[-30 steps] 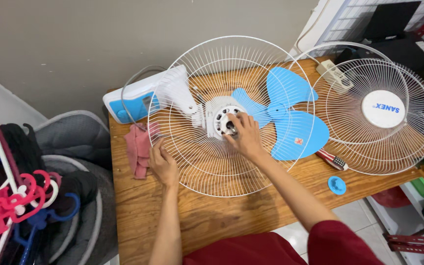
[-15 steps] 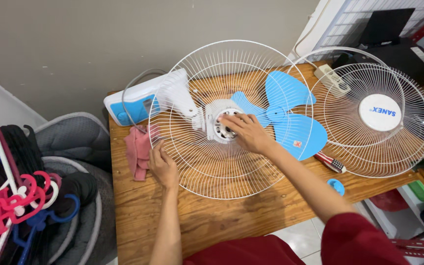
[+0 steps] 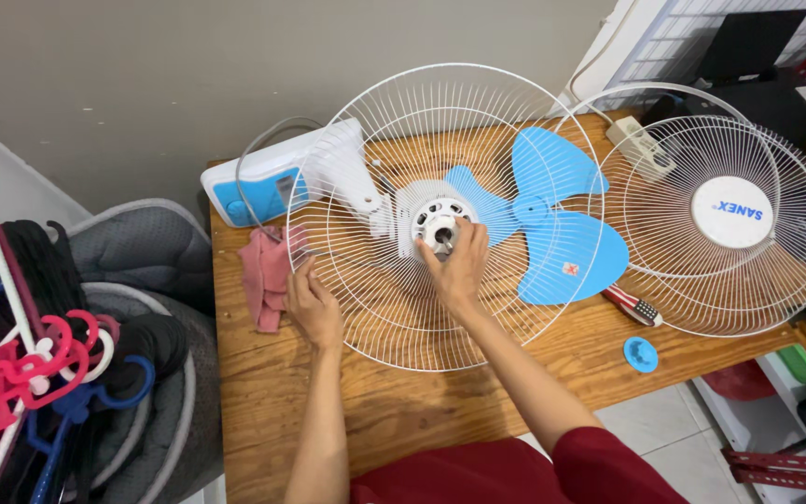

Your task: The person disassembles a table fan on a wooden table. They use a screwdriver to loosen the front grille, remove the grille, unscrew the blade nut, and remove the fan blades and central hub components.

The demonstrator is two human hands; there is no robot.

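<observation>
A white wire rear fan guard point(image 3: 394, 317) stands tilted on the wooden table point(image 3: 403, 411), fixed to the white fan motor housing point(image 3: 342, 173). My left hand point(image 3: 312, 308) grips the guard's rim at its left edge. My right hand point(image 3: 454, 261) is inside the guard, fingers closed on the round white locking nut point(image 3: 440, 222) at the hub. A blue three-blade fan propeller point(image 3: 552, 219) lies behind the guard to the right.
The white front fan guard point(image 3: 729, 224) lies at the right. A pink cloth point(image 3: 268, 271), a blue and white fan base point(image 3: 254, 191), a brush point(image 3: 634, 306), a small blue cap point(image 3: 641, 355) and a power strip point(image 3: 641, 145) are on the table. Coloured hangers point(image 3: 20, 373) sit left.
My right hand has turned on the hub, fingers shifting from spread across it to gripping it from below. My left hand stays on the guard's rim.
</observation>
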